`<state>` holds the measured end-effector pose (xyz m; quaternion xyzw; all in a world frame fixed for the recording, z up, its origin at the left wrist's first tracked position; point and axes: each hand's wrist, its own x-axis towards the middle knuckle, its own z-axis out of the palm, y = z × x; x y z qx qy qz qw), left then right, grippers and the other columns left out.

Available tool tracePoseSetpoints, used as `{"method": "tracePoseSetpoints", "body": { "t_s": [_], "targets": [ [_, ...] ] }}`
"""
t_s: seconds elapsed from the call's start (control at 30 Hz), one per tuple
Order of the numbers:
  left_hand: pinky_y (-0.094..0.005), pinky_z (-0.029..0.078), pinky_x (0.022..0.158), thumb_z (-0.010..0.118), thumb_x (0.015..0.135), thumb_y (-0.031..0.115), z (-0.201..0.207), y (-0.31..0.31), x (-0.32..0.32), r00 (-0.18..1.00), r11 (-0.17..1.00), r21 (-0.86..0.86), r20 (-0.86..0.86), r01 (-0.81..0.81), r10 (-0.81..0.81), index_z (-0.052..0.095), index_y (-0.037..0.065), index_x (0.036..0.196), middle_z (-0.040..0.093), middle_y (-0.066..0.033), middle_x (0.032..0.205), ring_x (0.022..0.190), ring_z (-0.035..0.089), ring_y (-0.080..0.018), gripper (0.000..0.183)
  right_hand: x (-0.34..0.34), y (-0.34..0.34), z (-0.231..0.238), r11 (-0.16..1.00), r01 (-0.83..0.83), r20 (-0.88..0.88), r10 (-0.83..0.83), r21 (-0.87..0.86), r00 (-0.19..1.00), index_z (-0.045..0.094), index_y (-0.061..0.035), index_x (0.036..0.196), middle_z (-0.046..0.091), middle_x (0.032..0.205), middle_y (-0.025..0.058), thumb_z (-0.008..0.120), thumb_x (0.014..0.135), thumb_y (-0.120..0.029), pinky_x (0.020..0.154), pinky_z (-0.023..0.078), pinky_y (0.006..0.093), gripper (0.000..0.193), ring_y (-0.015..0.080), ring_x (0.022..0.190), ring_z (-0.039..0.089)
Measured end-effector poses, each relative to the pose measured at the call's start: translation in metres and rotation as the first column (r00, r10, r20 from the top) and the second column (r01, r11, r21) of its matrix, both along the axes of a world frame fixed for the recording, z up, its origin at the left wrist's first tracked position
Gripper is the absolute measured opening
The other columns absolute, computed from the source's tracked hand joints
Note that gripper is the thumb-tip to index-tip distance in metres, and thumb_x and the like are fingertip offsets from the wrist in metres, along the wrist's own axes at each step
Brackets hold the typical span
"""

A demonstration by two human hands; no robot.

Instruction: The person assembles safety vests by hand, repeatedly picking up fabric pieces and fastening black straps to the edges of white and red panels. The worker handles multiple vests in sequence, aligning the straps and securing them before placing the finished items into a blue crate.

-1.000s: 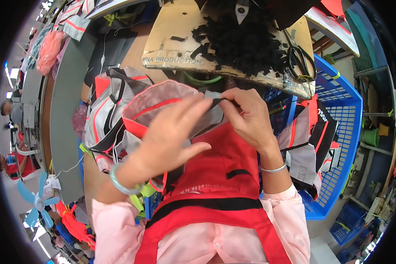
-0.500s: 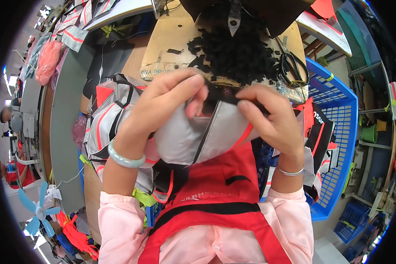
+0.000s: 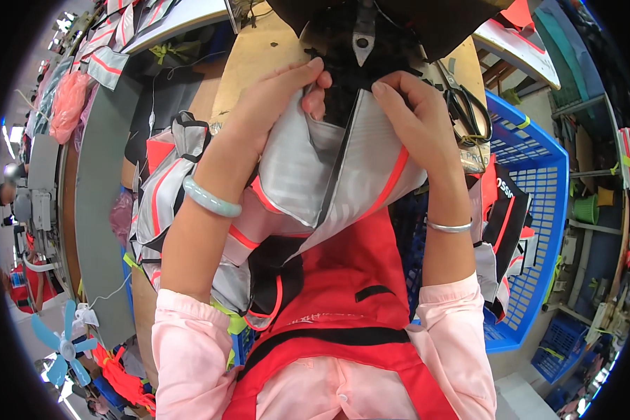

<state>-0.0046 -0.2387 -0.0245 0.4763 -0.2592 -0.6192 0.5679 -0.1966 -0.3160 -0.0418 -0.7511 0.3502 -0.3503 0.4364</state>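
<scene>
Head view: two hands (image 3: 274,96) hold one grey fabric item (image 3: 362,155).

Left hand (image 3: 274,98), right hand (image 3: 418,117) pinching grey fabric (image 3: 294,175), centre, scissors (image 3: 456,89) upper right, blue basket (image 3: 559,210) right, fan (image 3: 66,348) lower left

Cloth bag (image 3: 374,157) smooth, faintly glossy; basket (image 3: 561,210) plastic; thin bracelet (image 3: 449,228) shiny metal.

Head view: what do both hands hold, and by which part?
The left hand and right hand pinch the grey fabric piece with coral trim by its far edge.
</scene>
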Motion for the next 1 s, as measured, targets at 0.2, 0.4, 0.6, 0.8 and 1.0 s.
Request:
{"method": "tracePoseSetpoints", "body": {
  "t_s": [0.2,0.4,0.6,0.8,1.0],
  "targets": [
    [-0.0238,0.039,0.055,0.056,0.095,0.022,0.012,-0.01,-0.004,0.997,0.998,0.022,-0.03,-0.066,0.066,0.056,0.001,0.085,0.044,0.0,0.057,0.054,0.043,-0.0111,0.023,0.006,-0.011,0.001,1.0,0.014,0.044,-0.013,-0.019,0.999,0.065,0.0025,0.091,0.056,0.062,0.0059,0.059,0.086,-0.025,0.054,0.04,0.0278,0.029,0.0106,0.056,0.046],
    [-0.024,0.043,0.058,0.057,0.094,0.024,0.006,-0.016,0.009,0.999,0.995,-0.097,-0.01,0.033,-0.034,0.059,0.001,0.087,0.05,-0.0019,0.06,0.06,0.051,-0.0134,0.024,0.011,-0.015,-0.001,1.0,0.02,0.117,-0.019,-0.015,0.993,0.065,0.0028,0.092,0.056,0.064,0.0046,0.059,0.086,-0.024,0.056,0.04,0.0264,0.028,0.0095,0.06,0.047],
    [-0.0244,0.041,0.058,0.055,0.095,0.024,0.009,-0.015,0.012,0.997,0.994,-0.09,0.028,-0.062,0.065,0.057,0.002,0.088,0.046,0.0004,0.058,0.059,0.047,-0.0112,0.022,0.008,-0.017,-0.003,0.998,0.032,0.245,-0.044,0.051,0.969,0.065,0.0028,0.09,0.055,0.066,-0.0029,0.059,0.089,-0.021,0.055,0.037,0.023,0.025,0.0047,0.063,0.044],
    [-0.0244,0.048,0.064,0.051,0.097,0.027,0.013,0.015,0.008,0.857,0.973,-0.039,0.482,0.229,-0.182,0.059,-0.001,0.087,0.056,-0.0034,0.063,0.062,0.058,-0.0118,0.03,-0.034,0.009,0.018,0.922,-0.217,0.113,0.191,0.319,0.975,0.064,0.0008,0.101,0.059,0.074,-0.0029,0.064,0.088,-0.021,0.063,0.043,0.0205,0.025,0.0044,0.071,0.052],
    [-0.0228,0.046,0.07,0.052,0.096,0.021,0.002,0.033,-0.027,0.774,0.871,-0.017,0.467,0.491,-0.427,0.062,-0.003,0.093,0.062,-0.0043,0.072,0.072,0.058,-0.0087,0.026,-0.034,0.034,0.009,0.97,-0.222,-0.004,0.223,0.095,0.975,0.063,0.0011,0.095,0.062,0.072,0.0054,0.064,0.086,-0.014,0.066,0.047,0.0268,0.017,0.0122,0.07,0.059]
  ]
}}
